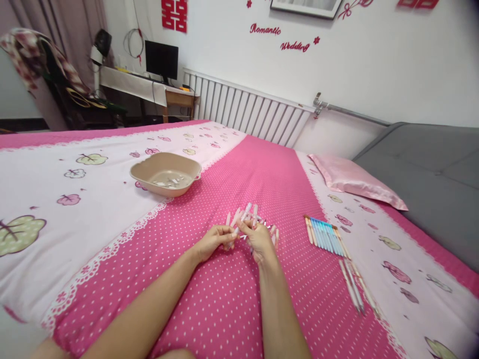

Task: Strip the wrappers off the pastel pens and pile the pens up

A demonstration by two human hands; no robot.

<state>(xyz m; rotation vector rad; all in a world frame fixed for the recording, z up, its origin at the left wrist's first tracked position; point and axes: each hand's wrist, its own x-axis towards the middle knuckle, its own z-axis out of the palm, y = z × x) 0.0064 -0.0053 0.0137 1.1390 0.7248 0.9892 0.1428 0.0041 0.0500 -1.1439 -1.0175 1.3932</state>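
On the pink dotted bed sheet (209, 309), at the middle of the clock, the two hands are held close together, almost touching. By the left hand (219, 242), a pale pen (246, 212) is pinched between thumb and fingers, and its top is pointed to about 1 o'clock. The right hand (259, 238) is kept beside it, with thumb and fingers bent in and not spread. Its fingertips are partly hidden, so it cannot be told if the pen is pinched by it too.

Around the hands, a loose bunch of pink pens (275, 235) is seen, mostly at 12 o'clock, with some at 3 o'clock just beside the right hand. Farther off at 3 o'clock, a row of blue pens (325, 237) is laid side by side. A few thin pens (351, 286) are placed at 4 o'clock. At 10 o'clock, a tan basin (159, 188) is set, with small shiny bits (174, 181) in it. A pink pillow (355, 182) is found at 2 o'clock.
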